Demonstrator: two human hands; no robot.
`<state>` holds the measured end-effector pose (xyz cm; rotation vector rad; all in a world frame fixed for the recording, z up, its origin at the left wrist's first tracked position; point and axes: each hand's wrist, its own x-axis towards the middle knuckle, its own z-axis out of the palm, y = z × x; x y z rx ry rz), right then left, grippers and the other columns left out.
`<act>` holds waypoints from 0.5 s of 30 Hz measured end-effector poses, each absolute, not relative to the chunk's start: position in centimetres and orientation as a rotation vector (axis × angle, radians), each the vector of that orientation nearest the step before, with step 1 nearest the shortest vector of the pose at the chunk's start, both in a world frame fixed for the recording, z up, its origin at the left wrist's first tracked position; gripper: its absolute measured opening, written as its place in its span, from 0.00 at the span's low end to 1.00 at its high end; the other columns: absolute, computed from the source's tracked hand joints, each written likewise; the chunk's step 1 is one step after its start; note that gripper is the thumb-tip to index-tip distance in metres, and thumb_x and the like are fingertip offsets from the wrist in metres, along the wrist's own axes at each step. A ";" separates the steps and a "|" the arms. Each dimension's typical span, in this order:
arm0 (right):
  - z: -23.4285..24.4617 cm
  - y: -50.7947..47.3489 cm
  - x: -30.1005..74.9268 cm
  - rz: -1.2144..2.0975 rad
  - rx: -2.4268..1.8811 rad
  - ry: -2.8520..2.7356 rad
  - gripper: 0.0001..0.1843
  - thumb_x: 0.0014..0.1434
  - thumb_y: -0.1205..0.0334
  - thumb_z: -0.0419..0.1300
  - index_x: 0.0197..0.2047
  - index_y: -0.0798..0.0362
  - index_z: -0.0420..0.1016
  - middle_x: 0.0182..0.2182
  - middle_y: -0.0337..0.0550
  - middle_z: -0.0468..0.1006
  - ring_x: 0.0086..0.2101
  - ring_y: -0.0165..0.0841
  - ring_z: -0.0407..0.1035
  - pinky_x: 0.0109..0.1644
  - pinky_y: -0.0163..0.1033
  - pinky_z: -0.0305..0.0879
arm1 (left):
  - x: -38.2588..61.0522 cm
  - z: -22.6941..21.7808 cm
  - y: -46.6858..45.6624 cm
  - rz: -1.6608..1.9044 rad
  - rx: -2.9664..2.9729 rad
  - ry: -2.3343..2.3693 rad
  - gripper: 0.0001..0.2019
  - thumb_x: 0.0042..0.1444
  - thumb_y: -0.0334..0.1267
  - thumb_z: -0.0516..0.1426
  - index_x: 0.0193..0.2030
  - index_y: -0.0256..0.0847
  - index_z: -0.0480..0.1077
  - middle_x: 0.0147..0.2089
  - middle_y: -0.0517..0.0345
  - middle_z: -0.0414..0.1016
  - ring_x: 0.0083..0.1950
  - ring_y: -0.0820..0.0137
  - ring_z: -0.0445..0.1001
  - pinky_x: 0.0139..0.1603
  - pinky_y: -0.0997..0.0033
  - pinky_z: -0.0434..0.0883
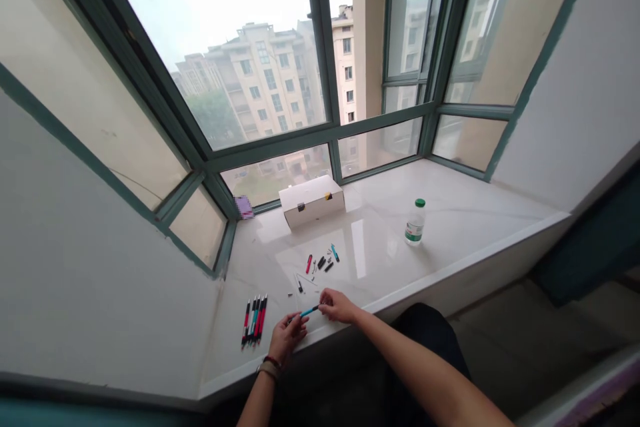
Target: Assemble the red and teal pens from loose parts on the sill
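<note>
My left hand [287,339] and my right hand [339,305] meet over the white stone sill, and a slim blue pen [309,311] runs between their fingertips. Both hands appear to pinch it. Left of my left hand lies a tight group of several assembled pens [255,320] in red, black and teal. Beyond my hands are scattered loose pen parts [320,263], including a red piece, a blue piece and small black pieces. Thin refills or wires [305,282] lie closer to my fingers.
The stone window sill [450,213] runs along angled green-framed windows [320,80]. A white cardboard box [311,201] stands at the back, a capped water bottle [415,222] to the right. A small purple item [244,207] sits in the far corner. The sill's front edge passes below my wrists.
</note>
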<state>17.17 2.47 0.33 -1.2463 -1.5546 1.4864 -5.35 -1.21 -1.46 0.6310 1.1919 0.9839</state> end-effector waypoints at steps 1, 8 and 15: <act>0.4 2.5 17.2 1.469 -1.253 -1.578 0.08 0.55 0.56 0.63 0.34 0.50 0.71 0.23 0.37 0.75 0.20 0.30 0.66 0.25 0.33 0.60 | -5.3 -1.5 -1.1 0.984 0.638 1.203 0.17 0.44 0.46 0.70 0.38 0.45 0.74 0.42 0.43 0.82 0.38 0.61 0.82 0.39 0.65 0.78; 0.4 2.7 16.9 1.305 -1.335 -1.664 0.16 0.62 0.49 0.55 0.32 0.54 0.71 0.21 0.37 0.74 0.20 0.28 0.64 0.28 0.33 0.59 | -5.3 -0.7 -1.2 0.975 0.597 1.169 0.30 0.32 0.53 0.73 0.40 0.39 0.74 0.40 0.45 0.83 0.35 0.67 0.80 0.37 0.71 0.76; -2.0 3.2 16.6 1.335 -1.317 -1.667 0.21 0.60 0.44 0.54 0.26 0.52 0.66 0.18 0.37 0.69 0.18 0.29 0.61 0.23 0.33 0.55 | -4.6 -1.0 -1.1 1.010 0.562 1.181 0.33 0.26 0.58 0.72 0.38 0.39 0.74 0.36 0.46 0.82 0.32 0.66 0.78 0.33 0.70 0.74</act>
